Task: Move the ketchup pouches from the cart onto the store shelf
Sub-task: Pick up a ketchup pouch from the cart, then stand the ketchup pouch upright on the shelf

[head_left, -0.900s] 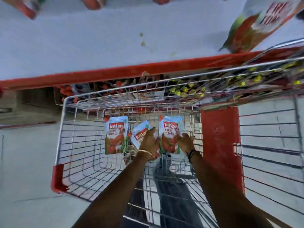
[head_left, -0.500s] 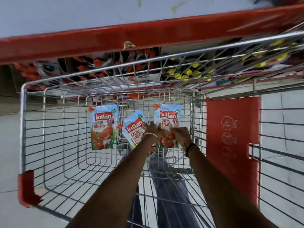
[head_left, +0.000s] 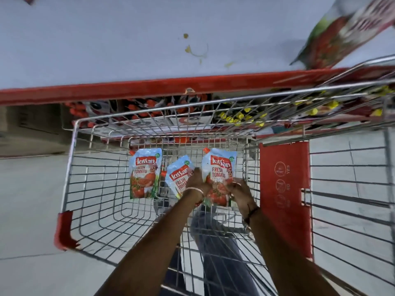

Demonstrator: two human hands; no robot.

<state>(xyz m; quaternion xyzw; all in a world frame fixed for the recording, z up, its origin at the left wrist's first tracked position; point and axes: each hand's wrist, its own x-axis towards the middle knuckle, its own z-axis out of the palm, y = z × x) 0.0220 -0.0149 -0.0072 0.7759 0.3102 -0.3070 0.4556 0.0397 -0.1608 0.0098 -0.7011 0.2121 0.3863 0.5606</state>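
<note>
Three light-blue ketchup pouches lie on the floor of the wire cart (head_left: 70,167). The left pouch (head_left: 145,173) lies alone and untouched. The middle pouch (head_left: 178,175) is tilted, and my left hand (head_left: 196,180) rests over its right side with fingers curled on it. My right hand (head_left: 237,189) grips the lower right edge of the right pouch (head_left: 220,167). The store shelf (head_left: 128,39), pale with a red front edge (head_left: 149,89), runs across the top of the view, right above the cart's far rim.
One pouch (head_left: 342,33) lies on the shelf at the top right. A lower shelf behind the cart holds red-capped (head_left: 145,110) and yellow-capped (head_left: 241,117) products. A red plastic flap (head_left: 284,189) stands on the cart's right side. Grey floor lies to the left.
The view tilted up, showing more of the shelf top. Both hands stay on the middle and right pouches; no pouch has left the cart floor.
</note>
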